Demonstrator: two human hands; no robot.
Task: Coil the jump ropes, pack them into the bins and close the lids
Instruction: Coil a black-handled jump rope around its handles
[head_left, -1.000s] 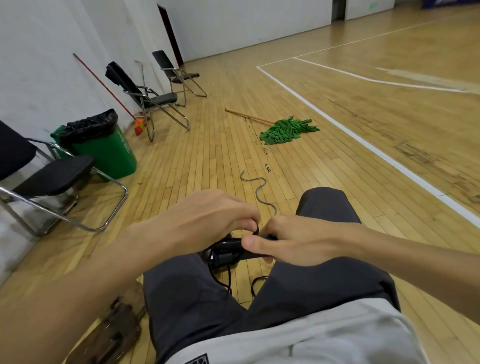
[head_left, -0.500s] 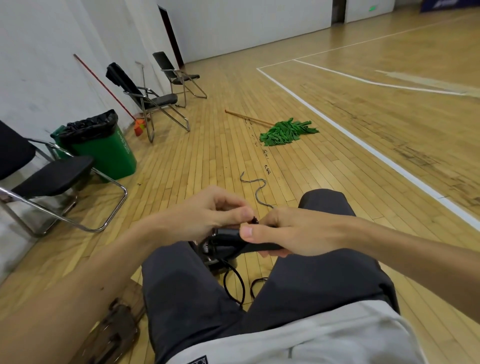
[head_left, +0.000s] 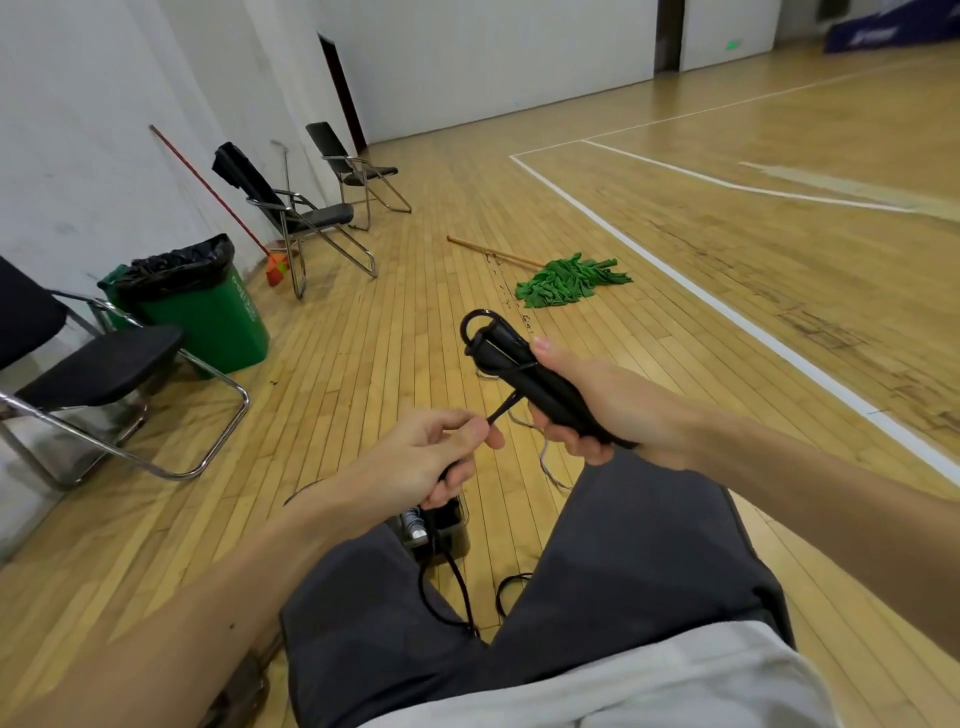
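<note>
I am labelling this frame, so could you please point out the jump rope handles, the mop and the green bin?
jump rope handles (head_left: 519, 371): head view, on the black grips' bare upper part.
mop (head_left: 563, 283): head view, on the green strands of its head.
green bin (head_left: 218, 322): head view, on its front wall.

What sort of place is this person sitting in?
Probably an indoor sports hall: a wooden floor painted with white court lines, folding chairs along the wall, and a green mop lying on the boards.
</note>
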